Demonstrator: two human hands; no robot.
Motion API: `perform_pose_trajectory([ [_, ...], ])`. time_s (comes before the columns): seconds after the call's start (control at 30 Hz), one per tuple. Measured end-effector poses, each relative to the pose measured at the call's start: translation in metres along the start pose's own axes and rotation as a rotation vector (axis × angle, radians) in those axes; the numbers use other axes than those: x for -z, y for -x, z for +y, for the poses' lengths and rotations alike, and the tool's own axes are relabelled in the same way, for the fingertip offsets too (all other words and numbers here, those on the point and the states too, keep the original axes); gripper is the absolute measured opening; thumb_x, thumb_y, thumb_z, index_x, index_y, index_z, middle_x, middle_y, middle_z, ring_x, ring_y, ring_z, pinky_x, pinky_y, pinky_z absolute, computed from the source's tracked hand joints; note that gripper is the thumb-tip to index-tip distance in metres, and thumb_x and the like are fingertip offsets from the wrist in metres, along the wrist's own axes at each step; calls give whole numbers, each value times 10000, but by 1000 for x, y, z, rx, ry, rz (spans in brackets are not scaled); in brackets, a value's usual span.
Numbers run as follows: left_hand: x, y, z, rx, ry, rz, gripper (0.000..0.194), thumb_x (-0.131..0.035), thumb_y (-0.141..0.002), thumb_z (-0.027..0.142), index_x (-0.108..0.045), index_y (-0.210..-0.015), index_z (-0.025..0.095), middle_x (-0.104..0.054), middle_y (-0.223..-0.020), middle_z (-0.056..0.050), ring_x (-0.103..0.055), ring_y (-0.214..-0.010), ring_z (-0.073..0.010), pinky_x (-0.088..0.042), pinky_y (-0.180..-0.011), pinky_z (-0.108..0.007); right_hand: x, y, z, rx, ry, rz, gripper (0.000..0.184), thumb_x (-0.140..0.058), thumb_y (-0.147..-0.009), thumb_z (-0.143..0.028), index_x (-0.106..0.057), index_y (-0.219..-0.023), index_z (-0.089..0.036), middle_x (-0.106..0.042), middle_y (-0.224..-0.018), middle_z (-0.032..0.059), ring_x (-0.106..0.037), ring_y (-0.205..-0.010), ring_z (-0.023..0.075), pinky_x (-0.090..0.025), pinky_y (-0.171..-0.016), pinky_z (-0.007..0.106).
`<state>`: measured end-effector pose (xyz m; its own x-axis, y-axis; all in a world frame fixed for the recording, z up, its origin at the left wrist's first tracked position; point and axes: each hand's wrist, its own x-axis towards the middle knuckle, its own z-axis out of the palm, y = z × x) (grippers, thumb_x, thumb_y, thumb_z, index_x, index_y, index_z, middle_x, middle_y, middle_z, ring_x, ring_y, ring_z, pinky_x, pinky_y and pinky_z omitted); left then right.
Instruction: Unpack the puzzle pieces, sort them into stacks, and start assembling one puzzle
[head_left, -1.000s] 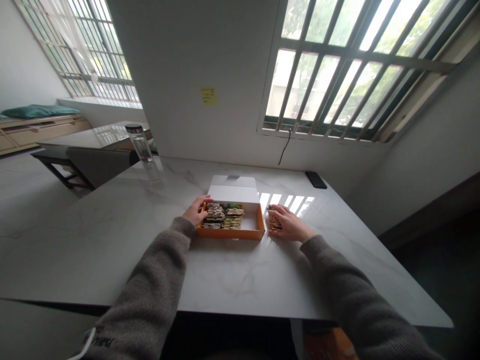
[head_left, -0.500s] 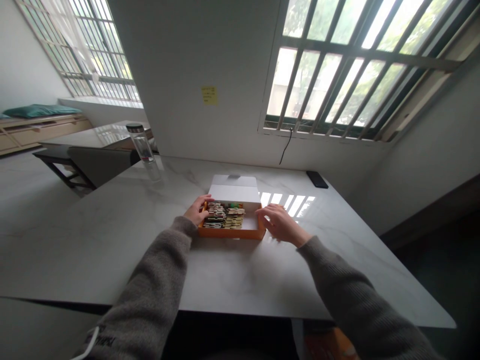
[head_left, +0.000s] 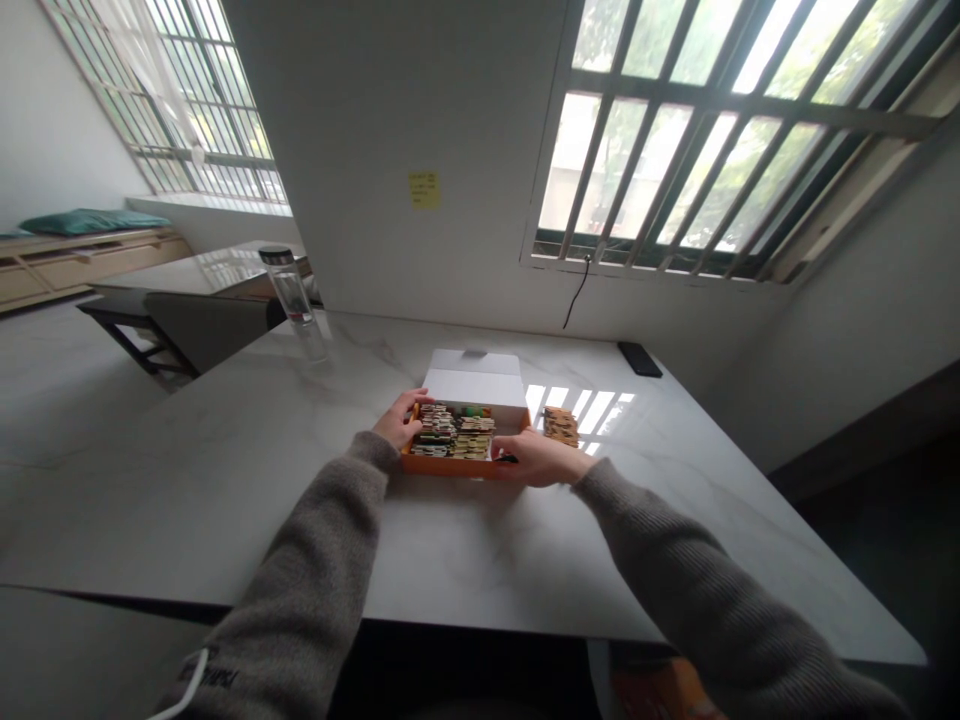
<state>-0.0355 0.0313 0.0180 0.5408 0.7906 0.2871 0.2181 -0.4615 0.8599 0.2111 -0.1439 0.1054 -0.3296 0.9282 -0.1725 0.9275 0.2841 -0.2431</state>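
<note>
As I stand watching from the room, the person's left hand (head_left: 400, 422) is curled against the left side of an orange cardboard box (head_left: 450, 468), fingers bent over its rim, while the right hand (head_left: 534, 460) lies low across the box's front right corner, fingers close together and pointing inward. Neither hand looks clamped, though I cannot tell whether either has closed on anything, because the fingertips are partly hidden at the rim. Between the hands, inside the box, sit tight rows of small patterned flat pieces (head_left: 454, 430), filling its left and middle, with a pale strip of box floor showing to the right. They look light and stiff, perhaps wood or thick card, and I would expect a row to slip or fan out if pressed from one end alone, so a small bundle seems best pinched across its sides. The thin box looks light too, and likely to skate on the polished surface unless held by its wall. Its white lid (head_left: 474, 382) stands open behind it, and a loose stack of similar pieces (head_left: 560, 426) sits just right of the box on the white marble bench (head_left: 465, 550). Farther back are a glass bottle (head_left: 291, 300) and a black phone (head_left: 640, 359).
</note>
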Motion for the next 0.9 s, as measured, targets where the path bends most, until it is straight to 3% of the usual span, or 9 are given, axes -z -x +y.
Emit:
perform_pose_trajectory([
  [0.13,1,0,2,9,5,-24,549,-500,-612,208,-621,-1145,153,-474,-1459,-133,-476,-1354,-311,-456,-1107,-477,-1,0,10,78,-110,-15,246,-619,-915,-339,-673,-1117,-209,-738,-883,39,-620,-709,141,-434,-686,229],
  [0.27,1,0,3,14,12,-39,559,-495,-610,206,-617,-1153,144,-468,-1469,-137,-480,-1351,-315,-468,-1093,-473,-3,3,18,160,-150,-45,178,-571,-942,-303,-689,-969,-173,-707,-854,34,-579,-686,127,-426,-654,223],
  [0.53,0,0,2,5,16,-45,546,-501,-610,212,-623,-1140,157,-482,-1468,-130,-479,-1359,-311,-478,-1085,-469,-5,9,24,266,-270,46,165,-518,-960,-258,-654,-947,-164,-668,-949,64,-609,-804,163,-476,-721,249],
  [0.6,0,0,1,7,10,-51,548,-501,-620,215,-623,-1150,154,-476,-1474,-132,-477,-1363,-311,-489,-1074,-466,-7,10,27,199,-295,124,169,-511,-966,-276,-642,-1005,-175,-684,-924,56,-620,-783,164,-479,-707,252],
  [0.7,1,-1,0,-4,6,-61,540,-511,-631,211,-628,-1156,161,-474,-1483,-123,-498,-1344,-306,-494,-1072,-460,-8,13,40,47,-285,375,211,-543,-951,-294,-597,-1138,-211,-713,-938,45,-638,-770,169,-481,-709,263],
  [0.8,2,-1,-3,-11,11,-55,534,-527,-631,204,-634,-1153,168,-488,-1476,-115,-521,-1322,-301,-493,-1076,-454,-6,17,70,-68,-257,649,208,-536,-953,-310,-584,-1135,-221,-727,-937,52,-653,-773,180,-485,-719,279],
  [0.9,2,-2,-5,-3,27,-51,531,-533,-630,206,-633,-1151,169,-490,-1474,-115,-537,-1306,-297,-500,-1067,-449,-3,17,108,-144,-186,780,176,-499,-959,-307,-619,-1039,-207,-729,-964,83,-668,-828,202,-495,-745,300],
])
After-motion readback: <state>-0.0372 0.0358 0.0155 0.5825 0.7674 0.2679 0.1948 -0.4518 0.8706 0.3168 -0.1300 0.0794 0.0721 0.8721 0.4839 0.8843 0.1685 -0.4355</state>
